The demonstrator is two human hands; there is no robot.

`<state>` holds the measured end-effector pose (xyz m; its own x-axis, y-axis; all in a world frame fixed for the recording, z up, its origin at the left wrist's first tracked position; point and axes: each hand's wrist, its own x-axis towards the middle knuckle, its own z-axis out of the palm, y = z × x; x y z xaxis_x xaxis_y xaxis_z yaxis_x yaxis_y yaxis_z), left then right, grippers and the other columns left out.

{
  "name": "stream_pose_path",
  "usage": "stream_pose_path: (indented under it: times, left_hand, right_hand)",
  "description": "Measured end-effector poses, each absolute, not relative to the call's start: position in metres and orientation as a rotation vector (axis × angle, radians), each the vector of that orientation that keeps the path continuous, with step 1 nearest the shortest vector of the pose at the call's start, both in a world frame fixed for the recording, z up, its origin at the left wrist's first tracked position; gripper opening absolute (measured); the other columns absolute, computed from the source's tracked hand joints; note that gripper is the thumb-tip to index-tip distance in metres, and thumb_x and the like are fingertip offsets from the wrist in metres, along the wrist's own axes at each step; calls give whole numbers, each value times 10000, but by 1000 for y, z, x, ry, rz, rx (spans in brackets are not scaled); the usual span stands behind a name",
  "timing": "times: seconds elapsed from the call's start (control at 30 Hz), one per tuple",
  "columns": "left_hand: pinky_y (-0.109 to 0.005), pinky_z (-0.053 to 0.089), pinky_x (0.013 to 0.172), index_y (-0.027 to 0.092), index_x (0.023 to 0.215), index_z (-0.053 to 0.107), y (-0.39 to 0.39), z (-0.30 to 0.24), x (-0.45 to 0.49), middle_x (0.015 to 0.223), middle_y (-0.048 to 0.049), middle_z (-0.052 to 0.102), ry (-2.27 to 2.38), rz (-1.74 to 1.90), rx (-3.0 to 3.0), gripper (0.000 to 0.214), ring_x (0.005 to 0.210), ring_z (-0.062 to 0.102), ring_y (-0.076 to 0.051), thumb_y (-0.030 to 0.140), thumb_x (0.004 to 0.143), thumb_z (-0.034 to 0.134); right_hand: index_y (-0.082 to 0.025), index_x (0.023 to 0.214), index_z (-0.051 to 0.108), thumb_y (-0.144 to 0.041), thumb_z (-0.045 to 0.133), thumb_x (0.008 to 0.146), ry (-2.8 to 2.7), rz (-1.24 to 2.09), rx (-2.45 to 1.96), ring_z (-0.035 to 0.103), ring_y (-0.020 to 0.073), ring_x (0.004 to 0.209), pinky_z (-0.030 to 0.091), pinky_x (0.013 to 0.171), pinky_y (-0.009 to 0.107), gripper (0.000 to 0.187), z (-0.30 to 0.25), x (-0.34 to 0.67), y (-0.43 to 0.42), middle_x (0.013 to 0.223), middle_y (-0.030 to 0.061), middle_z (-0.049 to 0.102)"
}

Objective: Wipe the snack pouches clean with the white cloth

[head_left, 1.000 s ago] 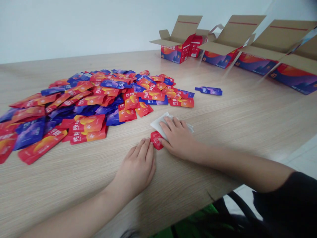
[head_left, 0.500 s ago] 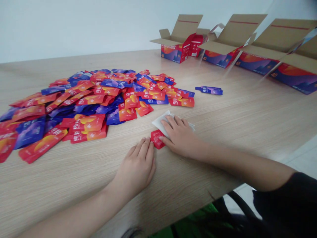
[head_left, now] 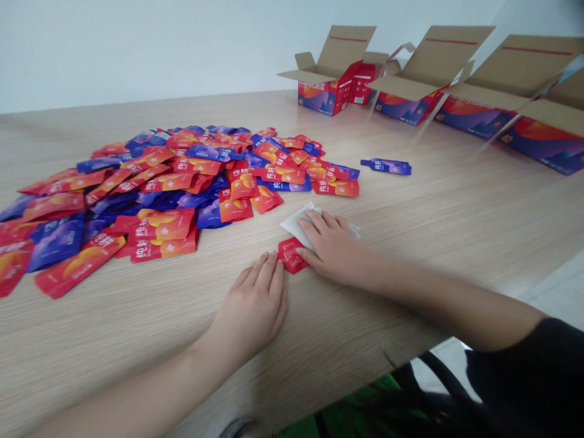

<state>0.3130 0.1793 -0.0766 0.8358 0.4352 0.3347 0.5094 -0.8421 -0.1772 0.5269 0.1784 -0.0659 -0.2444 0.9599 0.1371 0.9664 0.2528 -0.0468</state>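
Note:
A small red sachet (head_left: 291,255) lies flat on the table between my hands, its face with pale print upward. My left hand (head_left: 252,298) is palm down, fingers together, and its fingertips hold down the sachet's left edge. Under the curved fingers of my right hand (head_left: 332,247) is a folded white tissue (head_left: 294,225), gripped against the table. The right thumb reaches over the sachet's right edge, and part of the sachet is hidden beneath the tissue and hand.
A broad pile of red and blue sachets (head_left: 182,167) covers the left and middle of the table (head_left: 150,340). One blue sachet (head_left: 387,166) lies apart, to the right. Several open cardboard boxes (head_left: 317,97) stand along the back right, flaps raised.

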Motion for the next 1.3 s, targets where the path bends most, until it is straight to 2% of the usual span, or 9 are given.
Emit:
stream_pose_path:
  times: [0.1,0.2,0.3,0.47,0.57,0.73,0.83,1.07,1.3]
  left_hand:
    - [-471,589,882,-61,1180,623,179,-76,314,1209,-290,651,-713,-438,-2765,414,1102,659,-366,174,900,428]
    - [-460,593,868,-36,1119,653,180,-74,315,1142,-270,682,-737,-444,-2794,369,1075,670,-355,166,903,431]
    - [-474,587,875,-48,1151,634,180,-75,314,1178,-289,661,-733,-435,-2798,388,1104,655,-366,169,900,433]
    - [-484,574,898,-50,1225,594,179,-78,311,1250,-297,626,-736,-384,-2799,426,1136,641,-366,178,907,426]
    - [-477,575,900,-53,1219,594,179,-78,312,1245,-297,628,-728,-416,-2781,421,1131,643,-363,180,908,432]
    - [-457,588,874,-10,1123,640,180,-73,314,1152,-260,676,-749,-418,-2820,358,1094,658,-338,168,909,415]
    - [-465,584,880,-29,1149,630,179,-74,314,1174,-273,665,-734,-417,-2805,379,1107,653,-352,174,907,421]
    - [-467,580,884,-44,1209,609,179,-76,312,1225,-285,644,-734,-384,-2775,424,1110,655,-360,186,901,430]
    - [-467,579,887,-59,1164,630,179,-75,314,1200,-297,651,-712,-441,-2785,403,1100,658,-365,177,903,433]
  right_hand:
    - [-74,1406,476,-459,403,988,-2455,-74,-1697,386,399,1313,334,1048,557,573,-66,515,171,1478,220,431]
    - [-109,1422,465,-451,423,982,-2525,-29,-1551,368,377,1335,299,1084,547,560,-65,508,165,1491,177,432]
    - [-123,1443,447,-478,386,996,-2506,2,-1583,370,349,1351,302,1097,519,575,-65,515,167,1511,151,427]
    - [-87,1436,448,-470,385,997,-2396,-55,-1806,396,374,1329,342,1058,537,586,-66,529,178,1509,195,416]
    - [-68,1418,462,-467,386,996,-2416,-70,-1770,387,392,1318,340,1048,554,586,-68,522,175,1488,223,420]
    - [-118,1423,464,-460,427,978,-2519,-33,-1536,356,373,1343,297,1086,553,563,-68,508,165,1489,172,435]
    - [-120,1436,454,-479,401,989,-2496,-13,-1569,365,351,1356,305,1096,529,576,-67,514,167,1511,155,427]
    - [-65,1453,424,-478,420,983,-2327,-52,-1933,380,400,1349,344,1062,558,626,-67,529,177,1520,220,395]
    - [-94,1454,431,-517,396,986,-2470,-28,-1687,335,399,1376,277,1106,578,632,-68,508,162,1519,206,398]
